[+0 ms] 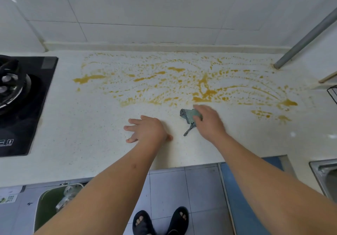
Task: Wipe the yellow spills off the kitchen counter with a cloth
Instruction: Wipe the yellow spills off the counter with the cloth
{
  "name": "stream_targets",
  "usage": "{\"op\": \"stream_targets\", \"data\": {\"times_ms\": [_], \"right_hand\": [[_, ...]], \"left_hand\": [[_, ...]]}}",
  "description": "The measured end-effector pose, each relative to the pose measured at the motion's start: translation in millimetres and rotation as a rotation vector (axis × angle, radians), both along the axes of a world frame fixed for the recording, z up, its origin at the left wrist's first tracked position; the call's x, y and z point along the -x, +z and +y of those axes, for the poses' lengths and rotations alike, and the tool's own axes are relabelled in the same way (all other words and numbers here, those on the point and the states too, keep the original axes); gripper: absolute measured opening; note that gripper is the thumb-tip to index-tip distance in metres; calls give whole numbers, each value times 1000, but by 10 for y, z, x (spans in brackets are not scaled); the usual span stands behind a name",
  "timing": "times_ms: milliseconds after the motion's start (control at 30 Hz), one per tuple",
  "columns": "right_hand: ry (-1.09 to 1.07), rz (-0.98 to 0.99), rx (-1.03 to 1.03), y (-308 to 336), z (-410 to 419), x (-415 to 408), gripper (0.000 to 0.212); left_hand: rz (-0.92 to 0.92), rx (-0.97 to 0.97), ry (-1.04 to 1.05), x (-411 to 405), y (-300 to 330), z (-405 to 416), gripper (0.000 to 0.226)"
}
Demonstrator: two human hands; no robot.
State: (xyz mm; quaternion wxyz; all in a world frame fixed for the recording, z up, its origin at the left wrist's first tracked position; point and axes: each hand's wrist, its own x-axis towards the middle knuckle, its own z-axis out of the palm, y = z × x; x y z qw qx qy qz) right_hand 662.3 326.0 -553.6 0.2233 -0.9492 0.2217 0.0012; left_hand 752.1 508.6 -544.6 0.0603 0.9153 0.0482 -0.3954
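Both arms reach forward over the worktop [91, 152] edge, forearms bare. Left hand [145, 129] lies palm down on clean worktop, fingers spread and straight, pointing left, holding nothing. Right hand [209, 119] is palm down on the cloth [189, 116], wrist angled so the fingers point up-left; fingertips blurred, so can't tell if they curl round the cloth or just press it flat. Cloth is a small bunched piece, teal with a black-and-white checked edge, one tail trailing toward the worktop's front edge. It sits just in front of the spills [182, 81], near the thick blotch in the middle, maybe touching its near edge, hard to tell. Spills are yellow smears and droplets across the back half of the worktop, from near the hob [23, 98] on the left to the pole [306, 34] on the right, with separate blobs at far right. Sink [324, 172] corner at right edge. Bin [54, 202] on the floor lower left, slippered feet [160, 220] between the arms
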Motion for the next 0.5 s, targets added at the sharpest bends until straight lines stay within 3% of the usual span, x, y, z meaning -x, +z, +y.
{"op": "stream_targets", "data": {"times_ms": [100, 200, 300, 400, 500], "right_hand": [[219, 254, 193, -96, 438, -137, 54], [275, 130, 110, -267, 780, -207, 59], [322, 126, 105, -355, 554, -117, 65], [95, 173, 330, -280, 55, 94, 64], [-159, 346, 354, -220, -304, 204, 48]], "left_hand": [[-6, -2, -1, -1, -18, -19, 143], [-40, 30, 82, -22, -6, -25, 111], [-9, 15, 31, -20, -4, -8, 135], [12, 9, -12, -8, -23, 12, 150], [23, 10, -24, -20, -9, -2, 149]]}}
